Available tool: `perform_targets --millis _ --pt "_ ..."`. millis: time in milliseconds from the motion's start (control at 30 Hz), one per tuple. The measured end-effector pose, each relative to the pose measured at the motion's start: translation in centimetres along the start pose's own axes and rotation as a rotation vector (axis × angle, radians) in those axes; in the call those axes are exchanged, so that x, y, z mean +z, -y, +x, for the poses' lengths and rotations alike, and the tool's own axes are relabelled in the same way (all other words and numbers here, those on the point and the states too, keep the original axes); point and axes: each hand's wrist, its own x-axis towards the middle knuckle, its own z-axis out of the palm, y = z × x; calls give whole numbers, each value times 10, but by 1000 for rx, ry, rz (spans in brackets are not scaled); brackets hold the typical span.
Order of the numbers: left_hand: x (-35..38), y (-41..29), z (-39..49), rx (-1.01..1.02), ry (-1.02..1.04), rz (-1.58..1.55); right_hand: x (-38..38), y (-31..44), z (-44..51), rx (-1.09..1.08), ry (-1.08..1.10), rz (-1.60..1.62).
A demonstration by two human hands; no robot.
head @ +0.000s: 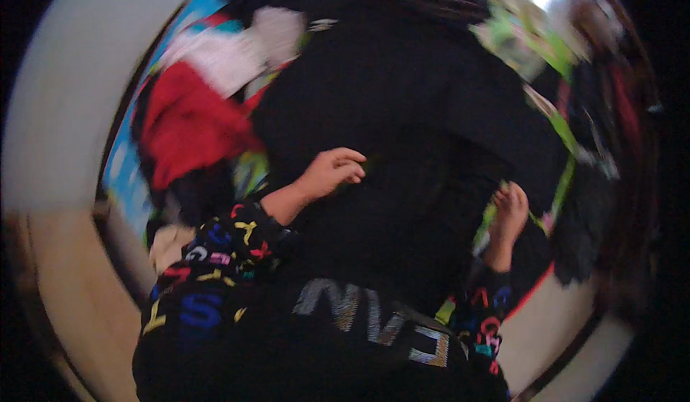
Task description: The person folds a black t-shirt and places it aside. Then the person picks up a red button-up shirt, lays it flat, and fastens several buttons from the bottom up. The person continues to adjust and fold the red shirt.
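Observation:
A large black garment (388, 111) lies spread out before me, with a small light mark near its upper left edge. Over its left part is my left hand (334, 173), fingers loosely bent and apart, with nothing seen between them. My right hand (511, 202) is at the garment's right side, its fingers curled near the dark cloth; blur hides whether they pinch it. Both my sleeves are black with coloured letters.
At the left lie a red cloth (194, 122) and a white cloth (232, 60) on a blue patterned surface (125, 173). Green patterned fabric (517, 41) is at the upper right, beside dark crumpled clothes (585, 224). Pale floor (89, 294) shows at the lower left.

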Motion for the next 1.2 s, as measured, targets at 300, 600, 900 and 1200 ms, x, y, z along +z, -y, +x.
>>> perform_targets --millis 300,600,900,1200 --pt "-179 59 -144 227 -1095 -347 102 -7 -67 22 377 -21" --pt "-286 83 -145 274 -1254 -987 132 -10 -92 34 512 -203" --pt "-367 35 -181 245 -1888 835 99 -19 -96 82 489 -185" --pt "-436 10 -165 -378 -1398 987 101 -21 -107 98 501 -171"
